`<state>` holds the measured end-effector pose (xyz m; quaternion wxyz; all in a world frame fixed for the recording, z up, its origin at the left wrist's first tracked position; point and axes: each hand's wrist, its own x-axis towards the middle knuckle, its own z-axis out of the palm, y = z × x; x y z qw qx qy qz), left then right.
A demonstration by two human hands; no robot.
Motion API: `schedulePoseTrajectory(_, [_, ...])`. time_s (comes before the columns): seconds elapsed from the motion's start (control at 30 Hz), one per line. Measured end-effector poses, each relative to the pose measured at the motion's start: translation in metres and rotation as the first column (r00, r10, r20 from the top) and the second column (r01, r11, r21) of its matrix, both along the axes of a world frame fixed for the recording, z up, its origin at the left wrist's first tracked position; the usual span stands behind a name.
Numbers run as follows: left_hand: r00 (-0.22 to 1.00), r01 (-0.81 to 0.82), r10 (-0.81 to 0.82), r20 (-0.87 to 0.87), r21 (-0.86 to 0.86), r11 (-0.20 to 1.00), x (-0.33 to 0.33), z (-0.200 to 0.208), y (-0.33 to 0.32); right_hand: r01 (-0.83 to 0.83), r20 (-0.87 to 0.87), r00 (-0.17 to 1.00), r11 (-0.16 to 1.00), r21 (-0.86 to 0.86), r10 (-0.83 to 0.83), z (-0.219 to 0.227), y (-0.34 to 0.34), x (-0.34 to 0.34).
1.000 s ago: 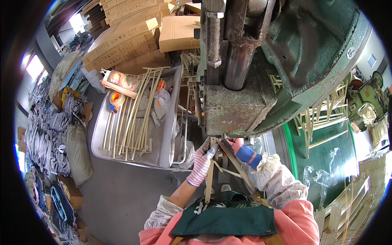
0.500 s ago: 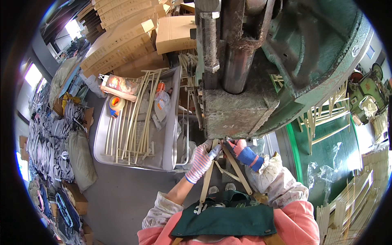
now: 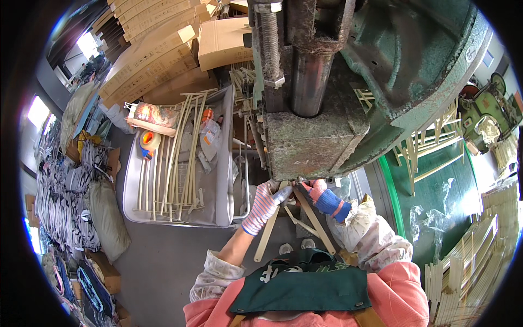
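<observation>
Just under the front edge of the press head (image 3: pixel 316 144), both my gloved hands meet at the top of a cream slatted frame. Two long strips spread from there toward me: a left strip (image 3: pixel 267 235) and a right strip (image 3: pixel 321 229), with a thin crosspiece (image 3: pixel 299 222) between. My left hand (image 3: pixel 261 207), in a striped glove, is closed around the left strip's upper end, thumb on top. My right hand (image 3: pixel 325 200), in a pink and blue glove, has its fingers curled together beside the right strip's top; what they pinch is hidden.
Left of the press stands a grey tub (image 3: pixel 131 188) with long strips, a tape roll (image 3: pixel 148 140) and a paper bag (image 3: pixel 155 117). A green table (image 3: pixel 436 199) at the right carries slatted frames. Cardboard boxes (image 3: pixel 147 57) are stacked behind; strips (image 3: pixel 463 272) are piled near right.
The left strip's near end has swung left, widening the spread between the strips. My right hand's fingers have shifted slightly at the top. The whole view has moved a little.
</observation>
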<state>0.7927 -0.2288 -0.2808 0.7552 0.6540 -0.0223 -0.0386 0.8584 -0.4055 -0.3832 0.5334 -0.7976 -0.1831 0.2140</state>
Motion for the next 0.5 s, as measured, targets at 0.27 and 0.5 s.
schedulePoseTrajectory(0.27, [0.999,0.023,-0.023,-0.042,-0.008,1.0,0.003,-0.014,0.008,0.116,-0.067,0.991,0.993,0.021,-0.115,-0.007,-0.001,0.004])
schedulePoseTrajectory(0.5, [0.998,0.052,-0.053,-0.021,-0.035,0.998,0.013,-0.011,0.012,0.205,-0.012,0.979,0.977,0.06,-0.205,0.0,0.004,0.002])
